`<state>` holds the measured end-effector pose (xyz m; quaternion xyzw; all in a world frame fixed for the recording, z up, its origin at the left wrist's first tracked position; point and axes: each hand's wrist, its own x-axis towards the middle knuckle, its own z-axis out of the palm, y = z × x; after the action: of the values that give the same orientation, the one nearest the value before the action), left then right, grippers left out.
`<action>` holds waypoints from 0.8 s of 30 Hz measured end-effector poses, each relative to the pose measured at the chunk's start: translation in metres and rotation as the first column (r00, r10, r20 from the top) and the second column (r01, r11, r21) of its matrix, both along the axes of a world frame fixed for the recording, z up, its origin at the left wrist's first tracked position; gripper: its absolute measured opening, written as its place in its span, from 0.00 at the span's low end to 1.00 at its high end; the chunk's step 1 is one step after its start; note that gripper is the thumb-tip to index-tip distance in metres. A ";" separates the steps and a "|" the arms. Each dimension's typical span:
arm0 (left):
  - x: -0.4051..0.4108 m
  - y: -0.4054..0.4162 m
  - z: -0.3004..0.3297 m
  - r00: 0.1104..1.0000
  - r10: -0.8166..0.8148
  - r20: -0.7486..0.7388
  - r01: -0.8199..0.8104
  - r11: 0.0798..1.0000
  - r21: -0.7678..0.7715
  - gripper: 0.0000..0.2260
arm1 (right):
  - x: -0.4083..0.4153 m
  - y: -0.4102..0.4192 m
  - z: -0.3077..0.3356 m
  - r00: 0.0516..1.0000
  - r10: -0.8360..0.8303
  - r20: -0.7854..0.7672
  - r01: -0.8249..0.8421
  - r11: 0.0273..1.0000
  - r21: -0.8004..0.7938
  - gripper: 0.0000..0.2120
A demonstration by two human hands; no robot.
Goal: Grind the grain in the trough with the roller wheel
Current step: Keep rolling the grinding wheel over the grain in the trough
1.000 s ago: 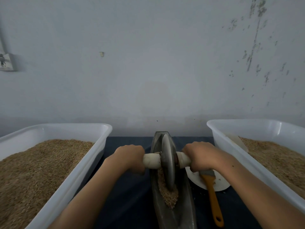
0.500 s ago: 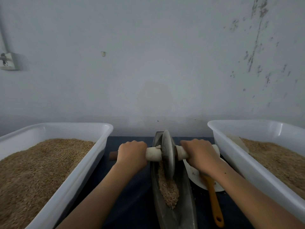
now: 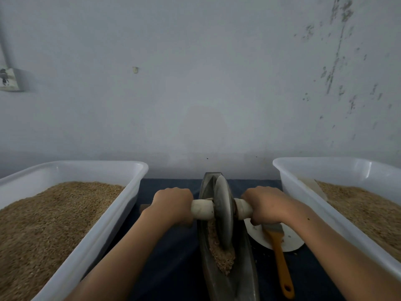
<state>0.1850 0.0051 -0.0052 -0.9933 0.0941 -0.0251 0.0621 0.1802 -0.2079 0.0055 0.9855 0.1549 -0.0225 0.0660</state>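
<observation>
- Two hands grip one roller: your left hand (image 3: 173, 205) curls its fingers over the pale handle (image 3: 202, 209) at 9 o'clock of the wheel (image 3: 223, 211), knuckles up, forearm running back toward 7 o'clock.
- Your right hand (image 3: 265, 205) wraps the handle stub at 3 o'clock of the wheel, fingers curled tight round it.
- One wheel stands upright in one metal trough (image 3: 243, 274), its lower edge in the crushed grain (image 3: 221, 255).
- No readable writing or labels show anywhere.
- Two white tubs of grain flank you: one tub (image 3: 121, 205) at 9 o'clock, another tub (image 3: 308, 203) at 3 o'clock.
- One orange-handled brush (image 3: 282, 263) lies on one white plate (image 3: 290, 242), just right of the trough.
</observation>
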 end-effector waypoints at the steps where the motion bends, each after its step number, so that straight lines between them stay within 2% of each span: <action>1: 0.000 -0.002 -0.001 0.998 0.012 0.056 -0.012 1.000 0.011 0.16 | 0.002 0.001 -0.003 0.998 -0.003 0.059 0.003 1.000 0.015 0.07; 4: 0.002 -0.005 -0.007 0.979 0.036 0.201 -0.036 0.999 -0.005 0.11 | 0.004 0.004 -0.011 0.967 -0.011 0.255 -0.007 0.998 0.067 0.07; 7: 0.002 -0.004 -0.009 0.975 0.030 0.222 -0.024 0.999 -0.030 0.10 | 0.003 0.005 -0.015 0.935 -0.004 0.355 -0.026 0.996 0.080 0.07; 10: 0.002 -0.002 -0.006 0.989 0.019 0.148 -0.016 1.000 -0.019 0.14 | 0.003 0.004 -0.011 0.960 0.000 0.280 -0.013 0.999 0.044 0.07; 13: 0.001 0.001 -0.001 1.000 0.015 -0.005 -0.015 1.000 -0.021 0.18 | 0.002 0.002 -0.004 0.990 0.014 0.137 -0.010 0.999 -0.031 0.10; 17: -0.001 0.005 0.000 0.992 -0.001 -0.128 -0.002 1.000 -0.022 0.21 | -0.003 0.000 0.001 0.999 0.036 0.017 -0.036 0.999 -0.021 0.09; 20: 0.000 0.004 -0.001 0.997 0.011 -0.078 -0.012 1.000 -0.022 0.21 | -0.002 0.002 0.000 0.997 0.032 0.067 -0.030 0.999 -0.030 0.08; 24: 0.002 -0.001 -0.006 0.993 0.029 0.113 -0.027 1.000 -0.013 0.15 | 0.003 0.004 -0.009 0.976 0.001 0.217 -0.006 1.000 0.021 0.07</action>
<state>0.1875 0.0043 -0.0112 -0.9919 0.0764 -0.0808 0.0619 0.1828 -0.2036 -0.0031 0.9824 0.1487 0.0871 0.0719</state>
